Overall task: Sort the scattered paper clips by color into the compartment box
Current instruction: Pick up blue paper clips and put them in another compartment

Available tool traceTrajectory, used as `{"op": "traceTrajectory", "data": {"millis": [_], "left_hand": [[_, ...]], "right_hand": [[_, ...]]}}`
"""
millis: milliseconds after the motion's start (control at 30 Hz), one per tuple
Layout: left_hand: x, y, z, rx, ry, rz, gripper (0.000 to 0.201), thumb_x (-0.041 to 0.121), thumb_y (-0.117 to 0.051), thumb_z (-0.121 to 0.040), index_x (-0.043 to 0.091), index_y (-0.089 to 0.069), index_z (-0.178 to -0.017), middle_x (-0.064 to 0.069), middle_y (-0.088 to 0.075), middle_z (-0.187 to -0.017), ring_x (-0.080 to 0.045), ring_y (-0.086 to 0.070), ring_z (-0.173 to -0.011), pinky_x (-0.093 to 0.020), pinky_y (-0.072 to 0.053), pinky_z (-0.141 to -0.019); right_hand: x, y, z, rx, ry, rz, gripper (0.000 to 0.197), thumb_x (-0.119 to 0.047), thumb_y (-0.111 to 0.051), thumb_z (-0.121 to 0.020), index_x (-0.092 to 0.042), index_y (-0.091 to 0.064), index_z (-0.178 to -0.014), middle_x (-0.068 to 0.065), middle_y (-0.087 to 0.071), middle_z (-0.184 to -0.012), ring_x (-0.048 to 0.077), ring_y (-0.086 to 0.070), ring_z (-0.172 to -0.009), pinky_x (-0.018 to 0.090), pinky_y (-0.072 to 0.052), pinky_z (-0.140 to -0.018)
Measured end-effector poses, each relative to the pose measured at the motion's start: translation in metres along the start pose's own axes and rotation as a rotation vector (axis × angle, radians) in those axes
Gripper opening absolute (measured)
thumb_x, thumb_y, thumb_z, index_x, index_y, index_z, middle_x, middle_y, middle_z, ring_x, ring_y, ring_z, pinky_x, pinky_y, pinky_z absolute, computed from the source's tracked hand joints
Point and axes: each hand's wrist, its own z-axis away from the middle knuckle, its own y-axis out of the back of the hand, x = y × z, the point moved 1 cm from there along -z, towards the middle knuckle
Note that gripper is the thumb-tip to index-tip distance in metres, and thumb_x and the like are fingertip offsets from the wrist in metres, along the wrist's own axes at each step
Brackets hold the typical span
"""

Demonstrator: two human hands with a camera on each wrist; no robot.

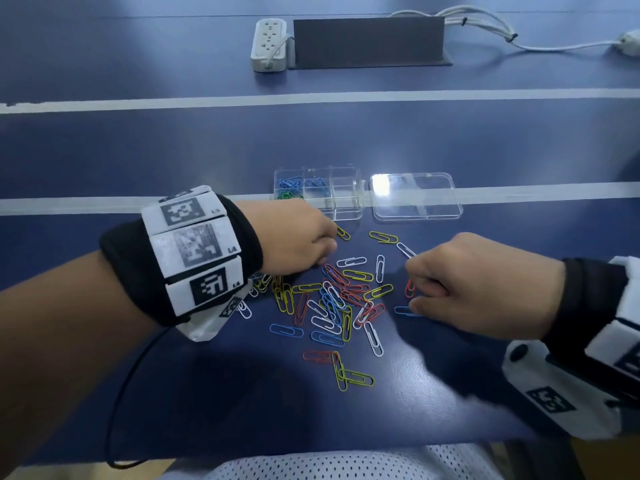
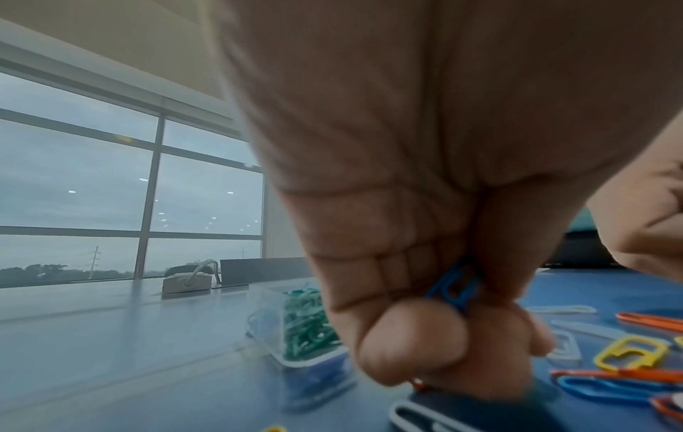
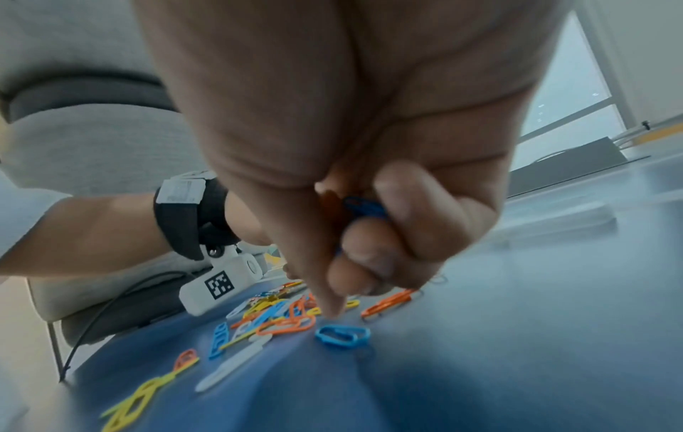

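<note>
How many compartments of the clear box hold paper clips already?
3. Blue clips sit in the far-left compartment and the one right of it; green clips lie in the one in front. The left hand hides part of the box, so others may be filled.

Head view: high, looking forward and down across table [image 1: 138, 150]. Wrist views: low, close behind each palm, facing along fingers. Shared by all: scattered paper clips [image 1: 332, 299] [image 2: 628, 353] [image 3: 281, 318].
</note>
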Motion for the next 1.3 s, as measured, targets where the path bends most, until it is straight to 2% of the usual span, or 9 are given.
{"op": "traceTrajectory", "data": {"millis": [100,233,400,567,767,867,967,1033,1300], "left_hand": [[-0.002,-0.001,0.001,0.017,-0.006,0.02,0.025,0.014,-0.034,-0.092,0.025,-0.057,-0.096,0.012,-0.046,-0.067,-0.003,-0.042,-0.063,-0.022,-0.029,-0.067],[-0.002,-0.006,0.001,0.039,-0.068,0.011,0.009,0.028,-0.045,-0.09,0.028,-0.052,-0.085,0.011,-0.048,-0.066,-0.012,-0.049,-0.069,-0.024,-0.035,-0.066],[-0.001,-0.002,-0.005,0.034,-0.136,-0.045,0.017,0.036,-0.065,-0.08,0.029,-0.063,-0.096,0.013,-0.045,-0.064,-0.01,-0.045,-0.068,-0.021,-0.034,-0.066],[0.001,-0.006,-0.006,0.02,-0.168,-0.08,0.012,0.034,-0.06,-0.082,0.028,-0.055,-0.074,0.01,-0.053,-0.069,-0.014,-0.051,-0.073,-0.024,-0.043,-0.068],[0.0,-0.009,-0.003,0.062,-0.128,-0.044,0.011,0.027,-0.052,-0.082,0.022,-0.054,-0.072,0.006,-0.054,-0.068,-0.018,-0.049,-0.069,-0.029,-0.048,-0.07],[-0.006,-0.005,-0.002,0.11,-0.091,-0.05,0.009,0.026,-0.052,-0.083,0.024,-0.05,-0.075,0.009,-0.048,-0.066,-0.016,-0.046,-0.07,-0.028,-0.044,-0.069],[-0.012,-0.004,0.002,0.141,-0.069,-0.046,0.009,0.026,-0.054,-0.082,0.026,-0.045,-0.081,0.012,-0.041,-0.066,-0.016,-0.042,-0.072,-0.028,-0.039,-0.069],[-0.012,-0.004,0.005,0.145,-0.085,-0.028,0.014,0.031,-0.056,-0.083,0.029,-0.042,-0.083,0.013,-0.04,-0.066,-0.015,-0.042,-0.071,-0.027,-0.037,-0.068],[0.002,-0.006,0.0,0.085,-0.148,-0.093,0.017,0.033,-0.058,-0.084,0.029,-0.065,-0.098,0.016,-0.036,-0.062,-0.012,-0.043,-0.076,-0.031,-0.048,-0.075]], "right_hand": [[0.002,-0.001,0.002,-0.016,-0.008,-0.083,0.028,-0.024,-0.055,-0.087,-0.026,-0.034,-0.068,-0.01,-0.044,-0.056,0.007,-0.04,-0.053,0.021,-0.036,-0.055],[0.002,-0.006,0.003,-0.045,0.048,-0.007,0.019,-0.011,-0.045,-0.088,-0.03,-0.044,-0.086,-0.008,-0.058,-0.086,0.016,-0.048,-0.079,0.033,-0.047,-0.079],[-0.006,-0.008,0.0,-0.107,0.015,0.09,0.019,-0.038,-0.052,-0.089,-0.022,-0.055,-0.097,-0.004,-0.054,-0.099,0.024,-0.056,-0.096,0.036,-0.048,-0.082],[-0.01,-0.005,-0.001,-0.11,0.016,0.139,0.021,-0.037,-0.052,-0.083,-0.017,-0.058,-0.085,0.003,-0.062,-0.09,0.028,-0.059,-0.09,0.04,-0.052,-0.079],[-0.021,0.006,-0.006,-0.041,0.054,0.037,0.011,-0.028,-0.051,-0.075,-0.019,-0.045,-0.072,0.003,-0.056,-0.074,0.029,-0.054,-0.074,0.038,-0.05,-0.07],[-0.026,0.007,-0.013,0.0,0.118,-0.014,0.011,-0.026,-0.051,-0.077,-0.025,-0.052,-0.088,-0.006,-0.044,-0.064,0.026,-0.046,-0.07,0.033,-0.044,-0.065],[-0.032,0.003,-0.018,-0.039,0.191,0.004,0.032,-0.025,-0.047,-0.081,-0.031,-0.055,-0.111,0.0,-0.06,-0.078,0.03,-0.054,-0.082,0.033,-0.046,-0.072],[-0.03,0.003,-0.019,-0.043,0.214,-0.009,0.029,-0.025,-0.047,-0.081,-0.031,-0.06,-0.107,0.002,-0.067,-0.093,0.028,-0.06,-0.092,0.038,-0.05,-0.08],[-0.026,0.012,-0.023,0.017,0.179,0.066,0.021,-0.021,-0.048,-0.083,-0.028,-0.064,-0.094,-0.003,-0.067,-0.089,0.016,-0.044,-0.075,0.025,-0.037,-0.069]]}}
